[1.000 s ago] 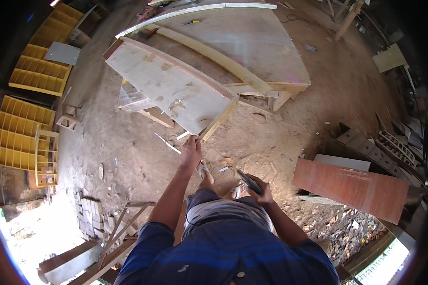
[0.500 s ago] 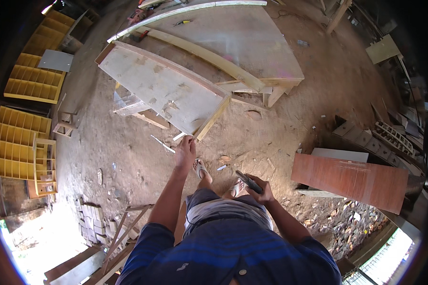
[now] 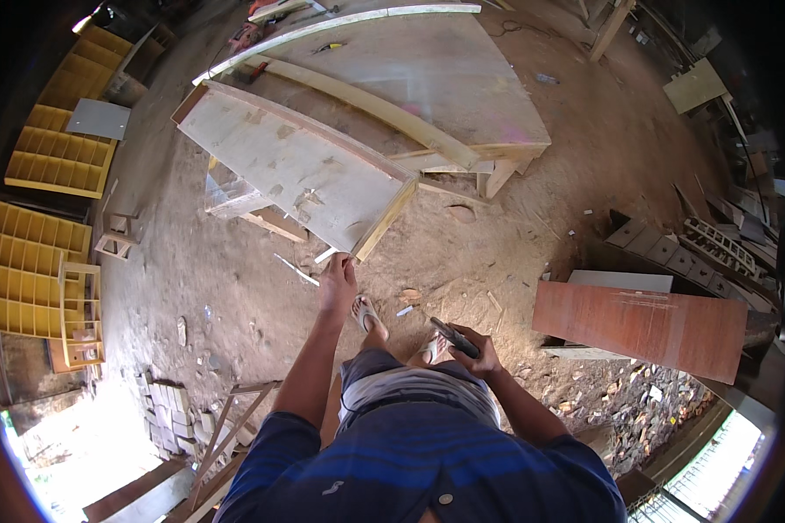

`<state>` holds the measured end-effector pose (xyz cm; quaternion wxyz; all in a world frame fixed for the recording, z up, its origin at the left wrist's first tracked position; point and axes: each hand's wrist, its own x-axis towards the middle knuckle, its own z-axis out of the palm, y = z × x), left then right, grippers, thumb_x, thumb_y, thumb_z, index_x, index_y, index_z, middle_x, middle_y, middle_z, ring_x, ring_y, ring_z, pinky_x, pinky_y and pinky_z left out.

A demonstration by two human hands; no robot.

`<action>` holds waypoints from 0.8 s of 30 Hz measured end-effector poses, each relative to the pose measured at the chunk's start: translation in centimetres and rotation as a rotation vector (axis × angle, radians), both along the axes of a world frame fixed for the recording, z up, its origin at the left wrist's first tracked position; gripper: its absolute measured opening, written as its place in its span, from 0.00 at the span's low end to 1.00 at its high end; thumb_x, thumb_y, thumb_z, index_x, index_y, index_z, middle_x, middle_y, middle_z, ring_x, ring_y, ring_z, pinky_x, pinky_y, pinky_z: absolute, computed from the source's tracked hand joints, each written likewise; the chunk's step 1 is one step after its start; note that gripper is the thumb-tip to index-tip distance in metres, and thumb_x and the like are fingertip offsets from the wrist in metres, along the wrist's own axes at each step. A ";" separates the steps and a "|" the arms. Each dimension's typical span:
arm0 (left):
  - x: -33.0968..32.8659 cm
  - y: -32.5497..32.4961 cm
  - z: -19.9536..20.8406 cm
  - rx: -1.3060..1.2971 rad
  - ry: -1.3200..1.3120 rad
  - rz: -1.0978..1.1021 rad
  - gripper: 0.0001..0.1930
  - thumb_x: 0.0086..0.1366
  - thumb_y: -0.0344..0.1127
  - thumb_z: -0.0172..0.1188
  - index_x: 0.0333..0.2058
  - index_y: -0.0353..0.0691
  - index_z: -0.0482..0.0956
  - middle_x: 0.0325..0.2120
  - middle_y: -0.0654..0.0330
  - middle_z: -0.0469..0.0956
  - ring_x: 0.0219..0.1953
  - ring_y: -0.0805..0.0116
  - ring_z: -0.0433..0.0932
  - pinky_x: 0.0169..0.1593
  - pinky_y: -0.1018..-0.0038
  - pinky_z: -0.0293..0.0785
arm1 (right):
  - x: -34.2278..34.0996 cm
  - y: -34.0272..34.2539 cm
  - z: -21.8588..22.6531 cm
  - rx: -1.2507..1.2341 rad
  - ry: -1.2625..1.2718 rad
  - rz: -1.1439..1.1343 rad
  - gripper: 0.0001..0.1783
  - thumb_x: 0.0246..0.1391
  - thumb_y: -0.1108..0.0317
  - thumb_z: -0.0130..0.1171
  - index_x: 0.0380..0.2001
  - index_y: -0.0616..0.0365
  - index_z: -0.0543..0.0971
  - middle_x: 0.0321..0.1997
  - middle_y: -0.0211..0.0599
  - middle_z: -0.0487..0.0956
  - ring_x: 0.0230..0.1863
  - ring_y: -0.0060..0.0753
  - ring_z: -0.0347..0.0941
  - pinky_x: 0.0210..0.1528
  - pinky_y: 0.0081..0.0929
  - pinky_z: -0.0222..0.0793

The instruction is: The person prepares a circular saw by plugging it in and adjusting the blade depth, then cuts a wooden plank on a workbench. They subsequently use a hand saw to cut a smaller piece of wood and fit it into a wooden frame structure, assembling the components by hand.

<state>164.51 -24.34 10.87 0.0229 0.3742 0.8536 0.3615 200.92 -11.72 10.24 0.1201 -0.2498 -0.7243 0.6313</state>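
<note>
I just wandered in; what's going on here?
Someone's right hand grips a dark, elongated tool. Their left hand, fingers bunched, is at the near corner of a long, pale, wood-edged panel; contact is hard to tell. Beyond the panel is a broad, worn wooden worktable.

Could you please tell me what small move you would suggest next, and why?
I would probably bring the dark handheld tool a little closer to the near corner of the framed panel: the left hand is at that corner, while the right hand grips the tool well apart from the panel, close to the body.
</note>
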 end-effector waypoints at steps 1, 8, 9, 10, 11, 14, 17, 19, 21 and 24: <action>0.0 -0.1 -0.2 0.022 0.000 -0.020 0.06 0.71 0.28 0.60 0.45 0.36 0.76 0.36 0.45 0.84 0.38 0.44 0.85 0.40 0.55 0.80 | -0.4 -0.2 0.0 -0.041 -0.034 0.005 0.34 0.56 0.58 0.72 0.64 0.59 0.77 0.49 0.48 0.87 0.50 0.41 0.86 0.54 0.35 0.79; -0.8 -0.7 -1.0 0.017 -0.037 -0.044 0.06 0.72 0.29 0.61 0.45 0.37 0.76 0.35 0.47 0.84 0.37 0.47 0.85 0.40 0.57 0.80 | -10.9 -0.1 0.3 0.037 -0.099 0.013 0.32 0.57 0.58 0.71 0.63 0.57 0.78 0.45 0.49 0.88 0.48 0.40 0.87 0.51 0.34 0.79; -1.1 -0.8 -1.0 0.010 -0.038 -0.043 0.07 0.72 0.29 0.60 0.46 0.37 0.76 0.36 0.47 0.84 0.37 0.47 0.86 0.40 0.57 0.80 | -10.7 -0.4 -0.2 0.046 -0.067 -0.004 0.32 0.57 0.57 0.71 0.63 0.57 0.78 0.45 0.49 0.88 0.48 0.40 0.87 0.51 0.34 0.79; -1.2 -0.9 -1.2 0.009 -0.045 -0.037 0.07 0.72 0.29 0.60 0.46 0.37 0.76 0.36 0.47 0.84 0.37 0.47 0.86 0.40 0.57 0.80 | -10.1 -0.6 -0.5 0.060 -0.040 -0.017 0.32 0.57 0.57 0.71 0.62 0.57 0.79 0.45 0.49 0.88 0.48 0.40 0.87 0.51 0.34 0.80; -1.1 -1.0 -1.4 0.018 -0.034 -0.027 0.07 0.72 0.29 0.60 0.46 0.38 0.76 0.35 0.47 0.84 0.37 0.47 0.86 0.40 0.57 0.80 | -8.4 -0.8 -0.7 0.009 -0.058 -0.027 0.32 0.57 0.57 0.71 0.62 0.57 0.79 0.46 0.48 0.88 0.48 0.39 0.87 0.51 0.34 0.80; -0.8 -0.9 -1.6 0.049 0.003 0.008 0.07 0.71 0.28 0.60 0.46 0.38 0.76 0.35 0.47 0.84 0.38 0.46 0.85 0.41 0.56 0.80 | -2.0 -0.5 -1.2 -0.054 -0.071 -0.030 0.32 0.56 0.56 0.71 0.61 0.58 0.79 0.46 0.48 0.88 0.48 0.37 0.87 0.52 0.34 0.80; 0.4 -0.8 -1.1 0.019 0.016 0.003 0.08 0.70 0.27 0.60 0.46 0.38 0.76 0.37 0.47 0.83 0.40 0.43 0.84 0.41 0.54 0.80 | 0.3 -0.9 -1.9 -0.024 -0.065 -0.028 0.32 0.56 0.57 0.71 0.61 0.59 0.79 0.46 0.48 0.88 0.48 0.37 0.87 0.52 0.34 0.80; 0.7 -0.7 -1.1 -0.022 0.018 0.004 0.09 0.70 0.26 0.60 0.47 0.38 0.76 0.38 0.46 0.83 0.41 0.42 0.84 0.42 0.53 0.79 | -2.9 -0.5 -0.1 -0.052 -0.105 -0.024 0.32 0.56 0.58 0.71 0.61 0.59 0.79 0.45 0.49 0.88 0.47 0.38 0.88 0.50 0.34 0.80; 1.4 -0.7 -1.3 0.018 0.046 -0.022 0.09 0.71 0.26 0.59 0.48 0.39 0.76 0.39 0.46 0.82 0.41 0.42 0.83 0.42 0.52 0.79 | -7.1 -1.1 0.0 0.080 -0.063 -0.058 0.30 0.56 0.58 0.71 0.60 0.59 0.80 0.43 0.53 0.87 0.44 0.48 0.87 0.46 0.35 0.80; 1.4 -0.9 -1.2 0.053 0.054 -0.003 0.08 0.71 0.27 0.59 0.48 0.38 0.76 0.39 0.46 0.83 0.41 0.42 0.83 0.42 0.53 0.79 | -8.7 -0.6 2.2 0.048 -0.115 -0.030 0.30 0.56 0.59 0.71 0.60 0.58 0.80 0.45 0.54 0.86 0.46 0.49 0.87 0.46 0.36 0.80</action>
